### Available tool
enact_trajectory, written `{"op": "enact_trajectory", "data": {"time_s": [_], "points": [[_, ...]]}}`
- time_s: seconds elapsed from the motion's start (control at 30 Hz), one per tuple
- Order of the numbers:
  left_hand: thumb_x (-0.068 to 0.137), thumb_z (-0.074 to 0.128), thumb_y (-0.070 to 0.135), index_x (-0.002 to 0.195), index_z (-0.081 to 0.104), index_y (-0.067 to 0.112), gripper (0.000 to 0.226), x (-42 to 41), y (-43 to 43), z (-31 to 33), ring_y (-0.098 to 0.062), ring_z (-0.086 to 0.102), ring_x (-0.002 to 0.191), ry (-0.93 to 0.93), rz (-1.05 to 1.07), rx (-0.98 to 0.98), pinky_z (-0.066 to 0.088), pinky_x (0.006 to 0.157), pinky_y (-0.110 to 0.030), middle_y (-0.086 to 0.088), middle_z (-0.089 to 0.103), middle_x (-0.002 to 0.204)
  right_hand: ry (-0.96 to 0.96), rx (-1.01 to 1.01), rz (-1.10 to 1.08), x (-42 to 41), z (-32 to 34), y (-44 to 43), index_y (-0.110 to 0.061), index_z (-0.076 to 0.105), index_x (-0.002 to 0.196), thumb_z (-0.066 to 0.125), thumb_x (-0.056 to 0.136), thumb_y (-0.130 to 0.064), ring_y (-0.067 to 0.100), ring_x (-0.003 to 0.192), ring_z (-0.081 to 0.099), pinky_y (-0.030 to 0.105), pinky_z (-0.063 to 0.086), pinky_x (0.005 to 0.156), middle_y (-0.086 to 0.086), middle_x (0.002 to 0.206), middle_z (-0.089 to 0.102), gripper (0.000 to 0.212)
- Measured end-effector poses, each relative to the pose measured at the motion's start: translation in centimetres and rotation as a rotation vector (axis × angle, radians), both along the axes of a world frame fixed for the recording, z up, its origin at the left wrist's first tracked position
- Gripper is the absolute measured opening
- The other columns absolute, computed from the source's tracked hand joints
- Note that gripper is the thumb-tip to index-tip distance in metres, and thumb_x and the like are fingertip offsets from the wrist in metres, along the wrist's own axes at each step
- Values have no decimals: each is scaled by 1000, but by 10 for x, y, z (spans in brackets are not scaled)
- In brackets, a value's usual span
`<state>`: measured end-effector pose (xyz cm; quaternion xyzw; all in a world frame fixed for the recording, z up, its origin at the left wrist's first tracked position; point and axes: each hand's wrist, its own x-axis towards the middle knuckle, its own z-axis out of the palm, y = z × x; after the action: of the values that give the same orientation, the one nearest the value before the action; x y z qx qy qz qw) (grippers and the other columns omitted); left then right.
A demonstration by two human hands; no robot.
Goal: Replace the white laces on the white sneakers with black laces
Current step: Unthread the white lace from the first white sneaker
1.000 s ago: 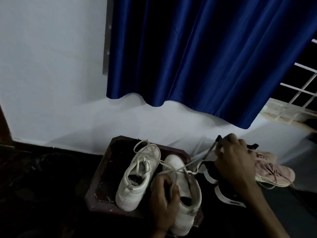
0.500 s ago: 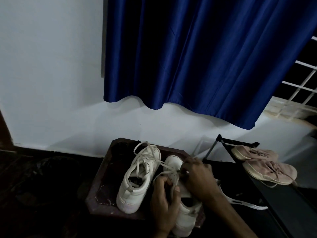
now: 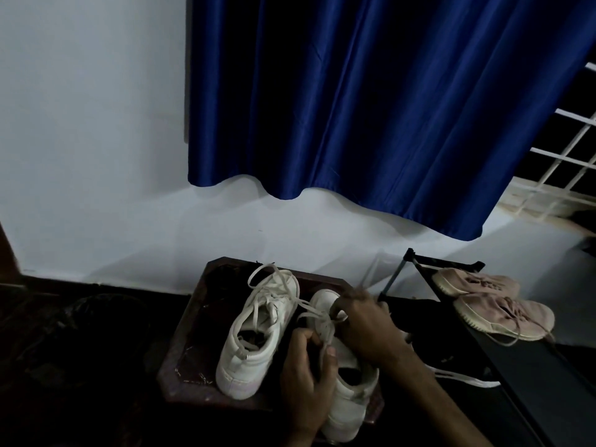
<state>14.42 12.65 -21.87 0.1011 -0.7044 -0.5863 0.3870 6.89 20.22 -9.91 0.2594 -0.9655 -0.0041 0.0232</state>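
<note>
Both white sneakers sit side by side on a low dark wooden surface (image 3: 193,350) against the wall, toes towards the wall and heels towards the person. That turns the eyelet rows up to whoever bends over them.

The left hand (image 3: 301,379) grips the nearer sneaker (image 3: 346,404) from the side, fingers curled round its collar and the thumb pressed near the tongue. I take this as bracing, so the shoe does not slide or tip when the lace is tugged. The right hand (image 3: 366,327) lies over the front of that shoe with its fingers bent down at the white lace (image 3: 314,312). It seems to pinch a crossing near the toe end, though the hand hides the fingertips. A slack length of that lace trails across towards the other sneaker (image 3: 254,343), which suggests it is being worked out of the eyelets.

The other sneaker is untouched and fully laced, with its loops flopping loose at the top, so I judge the job to be in its early, unlacing stage. I can see no black laces in this dim light.

A pair of pink shoes (image 3: 493,304) rests on a black rack (image 3: 532,382) to the right, well apart from the work. A blue curtain (image 3: 371,108) hangs above.
</note>
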Motion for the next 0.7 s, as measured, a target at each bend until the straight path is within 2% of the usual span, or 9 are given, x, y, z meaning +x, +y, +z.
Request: {"op": "enact_trajectory", "data": {"time_s": [0.1,0.2,0.33,0.4,0.5,0.6,0.7], "points": [[82,53,47,92,50,34,17,-1,-1,0,-2,58,80,2,-8,4,45,71,-23,18,58,84,28,53,0,5,-7,-3,-23,64,104,53,89,-26,18,119,46,40,40,91,-4,116,54,19],[82,53,44,87,50,28,17,-1,0,1,-6,57,76,-3,-4,-2,46,69,-28,15,56,79,-29,83,-114,11,16,11,-27,65,100,52,90,-38,15,117,47,44,38,95,-6,114,58,20],[83,51,40,80,49,20,21,-2,-2,3,-8,55,70,4,-2,-3,46,66,-34,12,51,72,249,162,-287,14,50,29,-24,61,103,48,88,-37,19,113,52,42,40,88,-4,109,59,23],[83,51,40,79,49,19,22,-1,-2,3,-8,54,69,13,-8,-13,46,66,-32,12,51,71,188,154,-262,15,45,21,-21,59,110,51,89,-42,20,117,47,45,39,91,-2,117,54,30],[84,52,43,81,51,20,23,0,-1,3,-8,56,70,12,-14,-3,46,67,-31,12,54,73,22,61,-153,10,20,9,-28,54,120,59,86,-47,18,124,40,48,37,93,-6,126,46,39],[83,52,44,86,53,22,22,0,0,1,-8,58,73,-1,-9,4,47,68,-31,13,56,76,-27,23,-67,7,3,0,-31,62,108,58,88,-34,16,121,44,45,36,92,-7,121,52,21],[83,51,43,87,49,29,15,0,-1,-1,-9,56,75,0,-13,-4,46,69,-29,15,54,78,53,26,-48,9,-8,1,-27,64,101,52,88,-32,16,113,51,40,37,88,-7,112,56,18]]}}
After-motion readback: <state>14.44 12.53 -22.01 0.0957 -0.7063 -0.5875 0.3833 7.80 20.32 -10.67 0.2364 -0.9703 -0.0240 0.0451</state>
